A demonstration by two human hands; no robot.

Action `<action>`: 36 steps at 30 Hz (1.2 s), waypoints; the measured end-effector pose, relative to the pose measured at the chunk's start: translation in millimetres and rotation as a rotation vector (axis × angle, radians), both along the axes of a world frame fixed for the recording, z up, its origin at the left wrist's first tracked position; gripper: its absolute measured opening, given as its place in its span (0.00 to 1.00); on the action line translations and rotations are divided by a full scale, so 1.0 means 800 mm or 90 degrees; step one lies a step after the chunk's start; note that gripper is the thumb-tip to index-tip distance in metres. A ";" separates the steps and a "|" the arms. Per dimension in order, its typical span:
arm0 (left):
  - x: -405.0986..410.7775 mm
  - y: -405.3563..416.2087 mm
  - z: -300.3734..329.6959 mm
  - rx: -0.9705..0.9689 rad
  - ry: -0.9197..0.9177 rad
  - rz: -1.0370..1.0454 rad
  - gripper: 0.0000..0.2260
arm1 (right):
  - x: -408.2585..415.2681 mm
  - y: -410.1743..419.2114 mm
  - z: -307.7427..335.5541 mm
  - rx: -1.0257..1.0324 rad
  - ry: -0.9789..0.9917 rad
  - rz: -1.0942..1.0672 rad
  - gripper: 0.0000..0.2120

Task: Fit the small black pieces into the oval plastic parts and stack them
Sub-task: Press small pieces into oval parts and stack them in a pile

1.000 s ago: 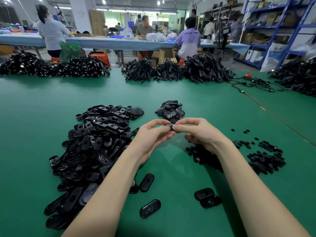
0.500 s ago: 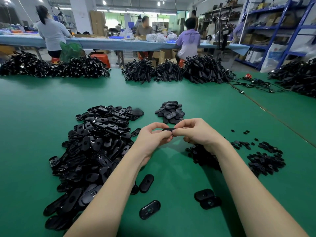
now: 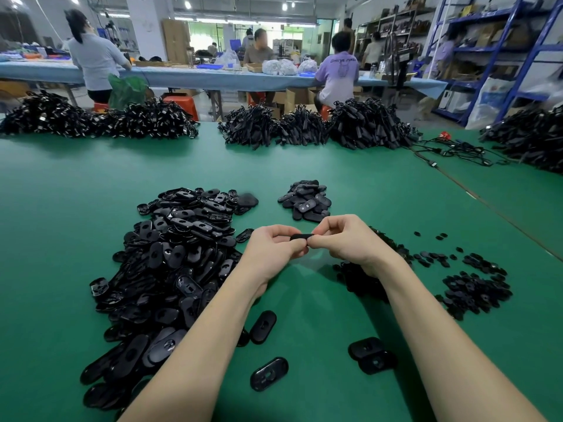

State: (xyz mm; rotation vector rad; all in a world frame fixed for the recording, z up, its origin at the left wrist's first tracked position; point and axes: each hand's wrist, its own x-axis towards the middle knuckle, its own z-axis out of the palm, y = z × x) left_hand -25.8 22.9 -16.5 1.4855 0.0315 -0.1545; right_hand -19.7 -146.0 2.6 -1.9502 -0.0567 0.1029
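Loose oval parts (image 3: 269, 374) lie nearest on the green table (image 3: 61, 226). Just above it, left hand (image 3: 271, 251) and right hand (image 3: 350, 242) both have a curled-finger grip on one oval part (image 3: 301, 237). Big heap (image 3: 170, 254) left, small stack (image 3: 306, 200) beyond.

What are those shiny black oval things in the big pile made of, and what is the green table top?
The oval parts look like hard moulded plastic: glossy, with sharp light glints on smooth curved shells. The table top looks like a matte rubbery or vinyl mat, probably: flat even green, only soft reflections.
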 end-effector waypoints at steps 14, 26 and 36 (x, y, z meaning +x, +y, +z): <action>0.000 0.007 0.002 0.069 -0.086 -0.002 0.08 | 0.001 -0.001 0.002 0.010 -0.005 0.005 0.06; 0.003 0.002 0.007 0.266 -0.218 -0.020 0.08 | 0.010 -0.027 0.009 0.072 0.019 0.043 0.04; 0.069 -0.018 0.017 0.350 -0.169 0.127 0.06 | 0.016 -0.037 -0.011 -0.241 -0.209 -0.302 0.11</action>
